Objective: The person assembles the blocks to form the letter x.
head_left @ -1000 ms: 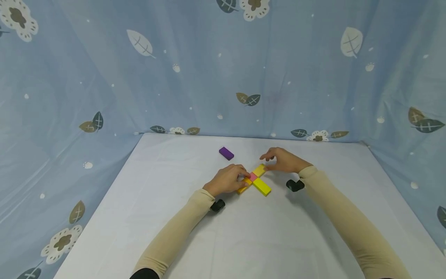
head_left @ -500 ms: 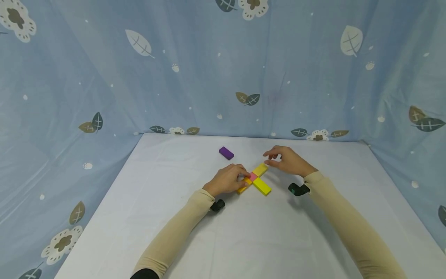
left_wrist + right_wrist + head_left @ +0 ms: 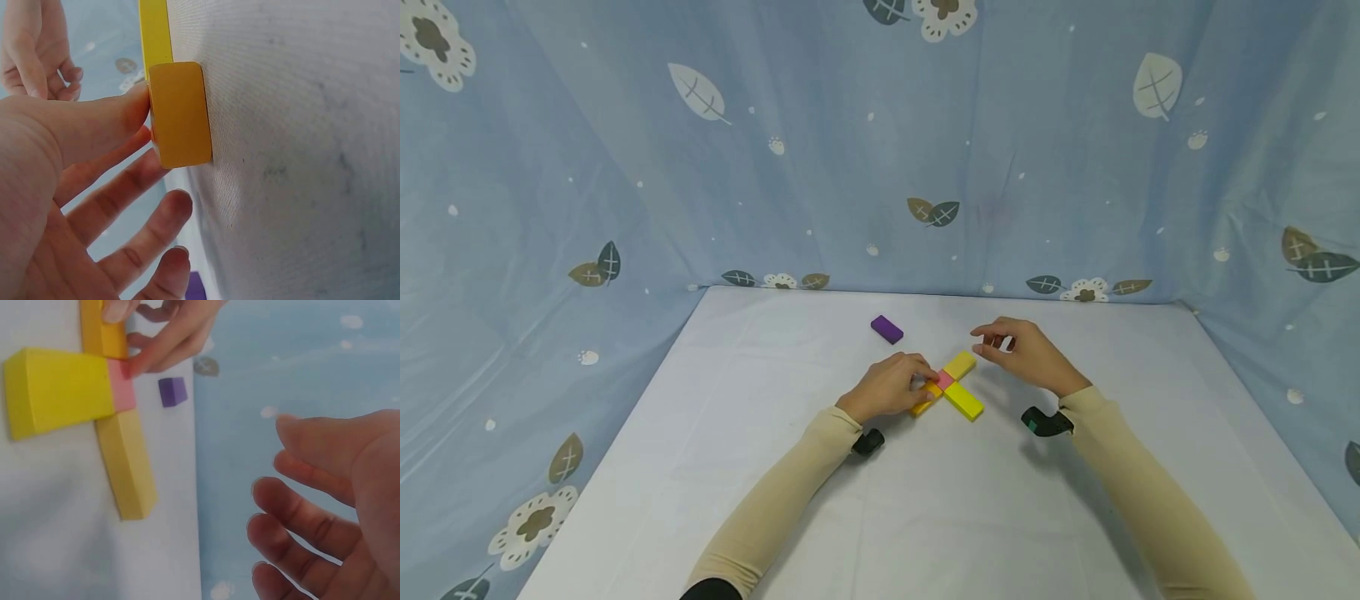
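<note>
No text, label, brand, number or sign can be read in any of the views.

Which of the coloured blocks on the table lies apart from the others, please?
The purple block, near the far edge of the table, lies alone; the orange block, pink block, bright yellow block and pale yellow block sit clustered.

Orange block (image 3: 181,115), leaf-patterned blue curtain (image 3: 820,167)

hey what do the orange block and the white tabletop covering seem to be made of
The orange block: likely painted wood, though plastic is possible; smooth, fairly matte face with softly rounded corners. The white tabletop covering: probably woven cloth, matte; fine thread-like texture shows in the left wrist view.
</note>
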`<state>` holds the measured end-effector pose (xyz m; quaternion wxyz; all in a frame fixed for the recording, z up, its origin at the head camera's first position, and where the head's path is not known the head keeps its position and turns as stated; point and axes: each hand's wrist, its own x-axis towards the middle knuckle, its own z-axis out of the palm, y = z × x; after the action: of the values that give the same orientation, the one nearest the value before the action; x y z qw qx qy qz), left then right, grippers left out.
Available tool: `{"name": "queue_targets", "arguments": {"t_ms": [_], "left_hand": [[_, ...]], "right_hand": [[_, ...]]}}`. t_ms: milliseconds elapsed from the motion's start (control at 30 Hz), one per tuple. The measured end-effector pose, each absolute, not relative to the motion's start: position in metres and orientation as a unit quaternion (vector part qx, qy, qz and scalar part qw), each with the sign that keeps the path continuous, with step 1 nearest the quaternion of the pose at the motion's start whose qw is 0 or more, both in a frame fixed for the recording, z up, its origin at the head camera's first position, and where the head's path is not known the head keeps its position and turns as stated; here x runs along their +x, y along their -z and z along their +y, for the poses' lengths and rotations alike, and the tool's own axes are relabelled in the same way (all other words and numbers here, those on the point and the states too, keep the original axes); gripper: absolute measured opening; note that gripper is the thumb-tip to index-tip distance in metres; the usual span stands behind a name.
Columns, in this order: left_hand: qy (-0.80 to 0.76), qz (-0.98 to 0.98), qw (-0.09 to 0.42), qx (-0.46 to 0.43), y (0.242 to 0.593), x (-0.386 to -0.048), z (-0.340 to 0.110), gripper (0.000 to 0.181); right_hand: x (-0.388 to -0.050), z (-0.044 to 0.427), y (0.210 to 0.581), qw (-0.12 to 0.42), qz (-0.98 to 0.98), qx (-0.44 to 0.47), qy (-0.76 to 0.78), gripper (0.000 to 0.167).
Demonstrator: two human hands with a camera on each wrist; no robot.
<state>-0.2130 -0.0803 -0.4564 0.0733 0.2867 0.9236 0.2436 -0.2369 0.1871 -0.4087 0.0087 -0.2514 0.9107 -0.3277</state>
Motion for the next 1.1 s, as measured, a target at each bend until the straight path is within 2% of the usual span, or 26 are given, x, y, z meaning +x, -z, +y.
{"name": "queue_targets", "arguments": {"t_ms": [433, 1100], "left_hand": [[-0.246, 0.924, 0.073, 0.285, 0.455, -0.212, -0.08, 0.032], [-0.246, 0.925, 0.075, 0.279, 0.454, -0.211, -0.08, 0.031]], "right_hand": [[-0.226, 0.183, 0.418, -0.019, 0.911, -0.236, 0.338, 0.031], [-0.218, 0.178, 0.434, -0.023, 0.899, -0.23, 0.371, 0.035]]}}
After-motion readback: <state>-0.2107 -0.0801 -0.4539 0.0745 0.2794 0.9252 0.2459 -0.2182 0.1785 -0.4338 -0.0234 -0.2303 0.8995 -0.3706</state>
